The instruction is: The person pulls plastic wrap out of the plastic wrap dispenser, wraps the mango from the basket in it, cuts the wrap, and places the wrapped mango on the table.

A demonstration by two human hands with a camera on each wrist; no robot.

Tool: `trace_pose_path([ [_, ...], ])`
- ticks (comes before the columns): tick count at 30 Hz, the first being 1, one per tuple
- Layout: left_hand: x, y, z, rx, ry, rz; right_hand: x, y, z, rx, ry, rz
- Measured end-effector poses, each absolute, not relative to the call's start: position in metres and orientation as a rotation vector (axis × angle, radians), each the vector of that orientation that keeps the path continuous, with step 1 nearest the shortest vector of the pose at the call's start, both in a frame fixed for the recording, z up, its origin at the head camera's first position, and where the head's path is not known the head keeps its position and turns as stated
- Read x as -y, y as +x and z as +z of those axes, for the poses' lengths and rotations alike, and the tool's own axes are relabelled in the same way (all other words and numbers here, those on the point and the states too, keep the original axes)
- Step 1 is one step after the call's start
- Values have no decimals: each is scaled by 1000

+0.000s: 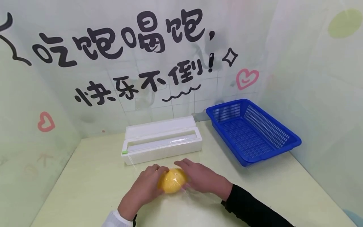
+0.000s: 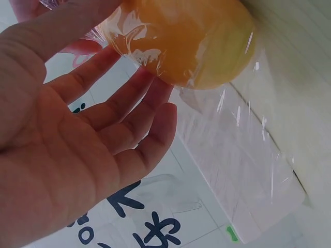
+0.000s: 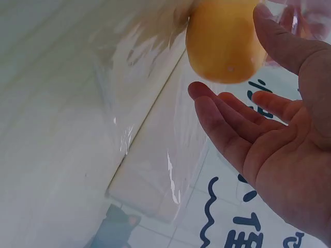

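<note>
A smooth, round yellow fruit [image 1: 173, 180] is between the hands in front of the box, with clear, shiny cling film [image 2: 240, 124] over it. My left hand [image 1: 147, 186] holds its left side; in the left wrist view the thumb lies over the film and the fingers curl beneath the fruit. On the other side is my right hand [image 1: 202, 176]. The right wrist view shows its thumb at the fruit's edge and its loosely bent fingers [image 3: 222, 126] just below, apart from the fruit. The film stretches between the fruit and the white box [image 1: 164, 154].
The white box has its lid [image 1: 160, 127] raised, a film roll [image 1: 164, 142] inside and a green piece [image 1: 125, 152] at its left end. A blue mesh basket [image 1: 227, 142] stands at the back right. Printed sheeting [image 1: 113, 69] encloses the pale table [image 1: 85, 189].
</note>
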State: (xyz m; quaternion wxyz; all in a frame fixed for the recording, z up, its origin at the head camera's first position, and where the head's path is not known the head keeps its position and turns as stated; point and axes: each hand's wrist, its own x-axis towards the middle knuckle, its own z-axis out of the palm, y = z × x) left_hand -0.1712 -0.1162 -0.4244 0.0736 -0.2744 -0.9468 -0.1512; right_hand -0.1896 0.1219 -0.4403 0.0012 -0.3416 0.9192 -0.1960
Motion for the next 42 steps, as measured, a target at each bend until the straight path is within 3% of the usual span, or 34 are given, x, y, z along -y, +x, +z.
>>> trace_pose_path([
  [6, 120, -176, -420, 2875, -802, -476, -155, -190, -428, -2873, -1057, -723],
  [13, 123, -177, -420, 2876, -816, -470, -189, -168, -432, -2626, -946, -764],
  [23, 128, -173, -422, 2917, -777, -508, -184, -156, -411, -2645, -1084, -670],
  [32, 125, -177, -424, 2975, -768, -523, -169, -176, -381, -2783, -1152, -775],
  [42, 122, -181, -427, 2965, -800, -536, -124, -232, -380, -2736, -1180, -851],
])
